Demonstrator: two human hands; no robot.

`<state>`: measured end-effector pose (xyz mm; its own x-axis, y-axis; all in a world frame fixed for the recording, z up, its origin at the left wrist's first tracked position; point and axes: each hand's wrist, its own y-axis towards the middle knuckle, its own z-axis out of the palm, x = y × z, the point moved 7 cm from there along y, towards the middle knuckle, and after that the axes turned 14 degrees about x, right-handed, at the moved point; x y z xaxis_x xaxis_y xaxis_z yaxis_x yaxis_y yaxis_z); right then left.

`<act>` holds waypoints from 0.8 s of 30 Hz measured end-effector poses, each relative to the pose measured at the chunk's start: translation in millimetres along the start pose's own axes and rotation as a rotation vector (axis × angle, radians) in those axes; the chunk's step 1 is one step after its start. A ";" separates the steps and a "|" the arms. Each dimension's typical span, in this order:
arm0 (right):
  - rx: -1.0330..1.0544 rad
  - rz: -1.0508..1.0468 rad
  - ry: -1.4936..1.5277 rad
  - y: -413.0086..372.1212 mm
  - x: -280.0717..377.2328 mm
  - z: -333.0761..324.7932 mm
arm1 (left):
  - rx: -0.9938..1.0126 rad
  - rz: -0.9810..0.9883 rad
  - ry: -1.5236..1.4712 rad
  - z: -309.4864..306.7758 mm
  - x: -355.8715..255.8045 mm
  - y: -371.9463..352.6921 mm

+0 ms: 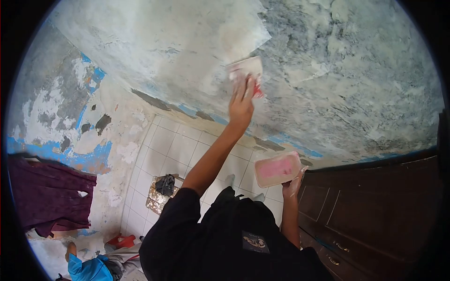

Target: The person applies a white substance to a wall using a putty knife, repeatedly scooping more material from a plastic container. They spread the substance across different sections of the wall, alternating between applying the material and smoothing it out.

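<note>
In the head view, the left hand [241, 105] is raised against the wall [356, 70]. Its fingers [249, 89] are closed around the red handle of a scraper [245, 69], so they are grasping it. The wide pale blade stands just above the fingertips and lies flat on the wall, at the edge of a smooth light patch that spreads up and to the left of the fingers. To the right of them the wall surface is rough, grey and blue. The right hand [293, 185] is lower and well apart from the left one. Its fingers hold a pink tray [277, 168] from below, and the tray rests tilted above them, smeared with pale material. Just right of this hand there is a dark brown wooden door [375, 206]. Below and left of both hands lies the white tiled floor [173, 150] with a dark bundle [165, 184] on it. Far to the left hangs a purple cloth [47, 196], and another person in a blue sleeve [86, 269] is at the bottom left.
</note>
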<state>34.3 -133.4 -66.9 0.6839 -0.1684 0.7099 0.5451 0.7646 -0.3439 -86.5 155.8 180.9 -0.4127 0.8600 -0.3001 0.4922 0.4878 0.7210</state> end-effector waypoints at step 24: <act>-0.061 0.014 -0.044 6.3 -10.3 -20.3 | 0.001 -0.226 -0.436 24.6 -71.8 -11.5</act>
<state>40.4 -139.4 -88.9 0.6708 -0.1295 0.7302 0.5650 0.7270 -0.3901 -43.7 92.1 178.8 -0.1503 0.7151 -0.6827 0.4277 0.6696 0.6072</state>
